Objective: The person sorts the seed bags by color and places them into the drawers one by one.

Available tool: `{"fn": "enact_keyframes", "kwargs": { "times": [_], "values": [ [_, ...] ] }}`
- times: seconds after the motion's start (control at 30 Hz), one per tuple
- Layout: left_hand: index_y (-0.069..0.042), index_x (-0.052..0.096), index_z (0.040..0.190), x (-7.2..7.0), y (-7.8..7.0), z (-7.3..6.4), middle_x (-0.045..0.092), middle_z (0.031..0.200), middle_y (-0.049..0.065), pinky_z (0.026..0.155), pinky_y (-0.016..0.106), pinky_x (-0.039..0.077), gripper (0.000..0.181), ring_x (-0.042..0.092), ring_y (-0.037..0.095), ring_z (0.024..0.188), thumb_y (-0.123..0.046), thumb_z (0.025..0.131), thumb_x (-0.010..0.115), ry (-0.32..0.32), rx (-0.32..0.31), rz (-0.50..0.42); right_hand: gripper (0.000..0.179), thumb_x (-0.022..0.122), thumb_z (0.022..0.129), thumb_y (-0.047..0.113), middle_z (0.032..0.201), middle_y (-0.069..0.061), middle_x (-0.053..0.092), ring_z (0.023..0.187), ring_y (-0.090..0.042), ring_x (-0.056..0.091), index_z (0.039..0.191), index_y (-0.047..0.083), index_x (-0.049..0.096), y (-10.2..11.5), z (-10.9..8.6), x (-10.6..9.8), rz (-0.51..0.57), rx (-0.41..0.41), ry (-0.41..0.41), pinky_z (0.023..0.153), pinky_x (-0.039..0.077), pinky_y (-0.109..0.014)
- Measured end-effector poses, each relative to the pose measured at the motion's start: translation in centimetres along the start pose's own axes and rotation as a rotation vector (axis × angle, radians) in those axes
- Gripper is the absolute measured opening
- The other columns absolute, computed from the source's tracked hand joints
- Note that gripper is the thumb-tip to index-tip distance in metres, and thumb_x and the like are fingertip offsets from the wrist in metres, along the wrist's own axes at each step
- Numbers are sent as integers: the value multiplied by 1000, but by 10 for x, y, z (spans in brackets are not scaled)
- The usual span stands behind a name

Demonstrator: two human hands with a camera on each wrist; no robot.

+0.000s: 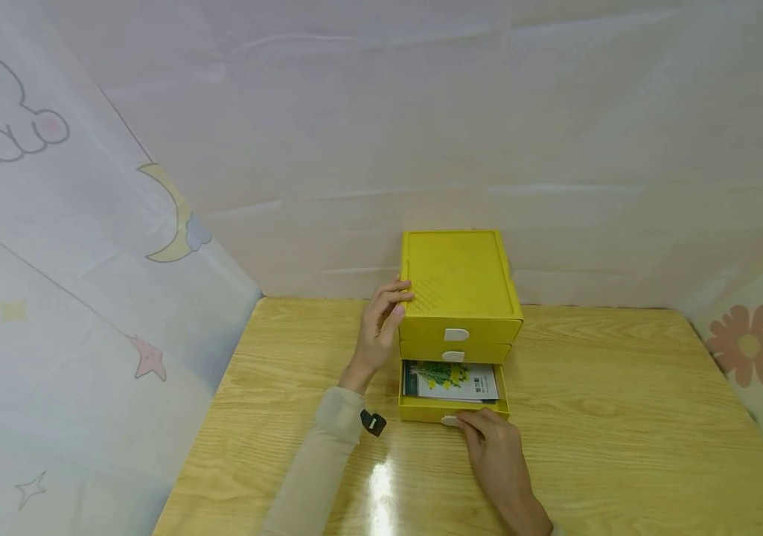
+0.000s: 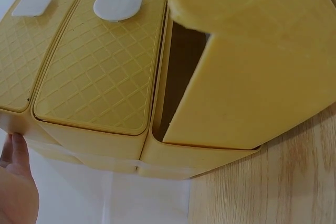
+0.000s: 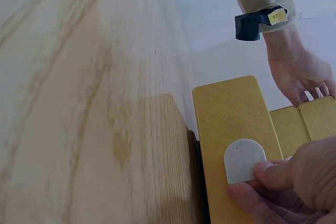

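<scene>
A small yellow drawer cabinet point(image 1: 458, 272) with three stacked drawers stands on the wooden table. Its bottom drawer point(image 1: 421, 412) is pulled out toward me, and printed cards or leaflets point(image 1: 478, 383) with a picture of yellow flowers lie inside. My right hand point(image 1: 498, 454) pinches the white pull tab point(image 3: 242, 156) of that drawer between thumb and fingers. Against the cabinet's upper left side rests my left hand point(image 1: 378, 327), fingertips at the top edge. The upper two drawers are closed, each with its own white tab point(image 2: 118, 3).
The wooden table point(image 1: 595, 417) reaches forward to a pale wall sheet point(image 1: 368, 149) close behind the cabinet. Decorated sheets with a moon point(image 1: 170, 216) and a flower point(image 1: 749, 345) hang at the sides. A black strap mount point(image 1: 374, 423) sits on my left wrist.
</scene>
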State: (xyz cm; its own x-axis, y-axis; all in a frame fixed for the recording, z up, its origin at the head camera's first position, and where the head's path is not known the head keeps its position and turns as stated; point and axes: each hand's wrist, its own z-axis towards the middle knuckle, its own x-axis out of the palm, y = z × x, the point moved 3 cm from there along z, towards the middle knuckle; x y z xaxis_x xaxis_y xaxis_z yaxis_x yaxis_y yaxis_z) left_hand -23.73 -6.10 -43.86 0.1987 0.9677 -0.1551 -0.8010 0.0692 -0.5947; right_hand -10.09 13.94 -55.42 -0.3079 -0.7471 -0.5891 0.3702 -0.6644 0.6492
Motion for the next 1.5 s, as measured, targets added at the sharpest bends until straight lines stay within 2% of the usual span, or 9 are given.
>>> {"fn": "enact_keyframes", "kwargs": {
  "times": [0.43, 1.0, 1.23, 1.5],
  "values": [
    [19, 54, 115, 0, 3, -2, 45, 126, 39, 112, 50, 29, 24, 28, 54, 134, 14, 96, 41, -2, 4, -14, 18, 79, 77, -5, 78, 6, 66, 64, -2, 57, 90, 8, 78, -5, 2, 5, 5, -7, -3, 49, 45, -15],
    [18, 54, 115, -1, -2, 2, 45, 127, 39, 110, 51, 32, 24, 29, 55, 133, 14, 95, 41, 0, -6, 20, 15, 76, 78, -9, 76, -1, 66, 58, -3, 53, 89, 1, 77, -8, 16, 6, 1, -102, -37, 47, 43, -12],
    [19, 54, 115, 0, 0, 1, 45, 127, 39, 110, 51, 31, 26, 29, 55, 133, 18, 93, 40, 2, -3, 12, 14, 76, 78, -9, 76, -2, 67, 60, -4, 56, 88, 1, 76, -11, 18, 8, 19, -100, -48, 48, 44, -13],
    [18, 55, 115, 0, 2, -1, 46, 127, 38, 110, 50, 32, 25, 30, 54, 133, 16, 94, 41, -12, -6, 10, 15, 72, 81, -8, 79, -1, 68, 64, -6, 58, 91, 2, 76, -15, 20, 9, 19, -60, -13, 48, 47, -17]
  ]
}}
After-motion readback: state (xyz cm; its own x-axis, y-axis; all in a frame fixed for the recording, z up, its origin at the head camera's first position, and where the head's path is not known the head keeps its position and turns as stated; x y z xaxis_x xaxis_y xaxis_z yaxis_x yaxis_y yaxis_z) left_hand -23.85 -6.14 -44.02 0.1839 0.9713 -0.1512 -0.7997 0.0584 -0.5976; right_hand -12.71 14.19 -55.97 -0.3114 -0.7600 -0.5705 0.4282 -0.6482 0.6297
